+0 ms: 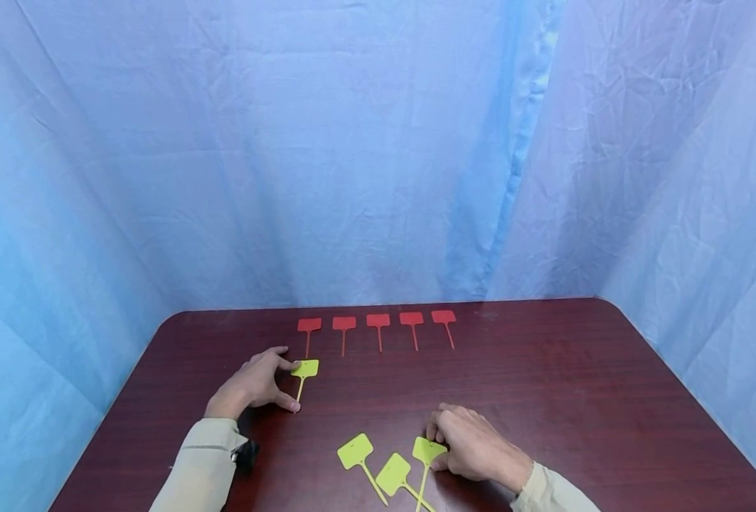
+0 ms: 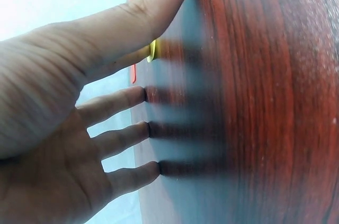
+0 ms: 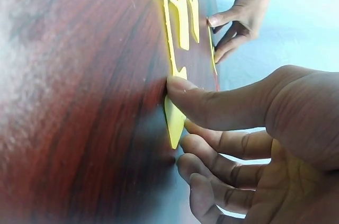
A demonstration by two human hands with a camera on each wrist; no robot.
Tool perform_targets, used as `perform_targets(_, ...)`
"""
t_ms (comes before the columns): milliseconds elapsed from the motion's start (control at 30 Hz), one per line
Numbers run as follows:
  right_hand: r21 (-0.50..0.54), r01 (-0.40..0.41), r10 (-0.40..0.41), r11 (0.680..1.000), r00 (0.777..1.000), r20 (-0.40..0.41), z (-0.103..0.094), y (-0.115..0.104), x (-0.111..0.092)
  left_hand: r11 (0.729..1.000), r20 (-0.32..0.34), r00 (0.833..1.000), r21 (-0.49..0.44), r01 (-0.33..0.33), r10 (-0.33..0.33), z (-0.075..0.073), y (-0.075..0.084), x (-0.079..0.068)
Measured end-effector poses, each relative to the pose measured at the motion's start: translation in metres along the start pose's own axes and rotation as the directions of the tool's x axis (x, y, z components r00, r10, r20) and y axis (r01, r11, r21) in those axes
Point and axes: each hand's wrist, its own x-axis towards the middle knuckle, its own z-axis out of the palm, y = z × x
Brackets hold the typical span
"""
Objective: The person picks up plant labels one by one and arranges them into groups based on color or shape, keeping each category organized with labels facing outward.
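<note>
A pale blue curtain (image 1: pixel 365 156) hangs behind and at both sides of the counter (image 1: pixel 582 398), which has a dark red wood grain; two light sleeves (image 1: pixel 198 462) reach in from the near edge, a small black object (image 1: pixel 246 455) showing at the left cuff.

The left hand (image 1: pixel 257 382) is at the left part of the counter, fingers spread apart; its forefinger touches the head of the far yellow tag (image 1: pixel 307 368) and its thumb the lower stem; the tag lies just below the leftmost red tag, contact between the two not determinable.

The right hand (image 1: pixel 470 441) is near the front edge, fingers bent, thumb and forefinger clamped on the head of the held yellow tag (image 1: pixel 425 449); two loose yellow tags (image 1: pixel 393 473) lie to its left, the nearer one's stem crossing that of the held tag.

Five red tags (image 1: pixel 378 320) lie in a spaced row near the back edge, heads toward the curtain; the rightmost stem slants slightly.
</note>
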Motion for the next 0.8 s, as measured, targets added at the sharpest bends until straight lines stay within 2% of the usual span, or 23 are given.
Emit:
perform_targets(367,0.024,0.009,-0.011,1.000,0.998,0.055,-0.0003,0.0015,0.0008,1.000,-0.008,1.000,-0.008,0.009,-0.009,0.0000,0.0022,0.0000)
perform_targets(600,0.049,0.027,-0.029,0.998,0.999,0.036,0.0014,0.0025,0.0017,1.000,-0.017,1.000,-0.007,0.007,-0.007,-0.0001,0.0026,0.0006)
perform_targets(800,0.137,0.098,-0.101,0.986,0.995,0.019,0.0012,0.0075,0.0058,1.000,-0.013,1.000,-0.009,-0.002,0.002,-0.0001,0.0025,0.0013)
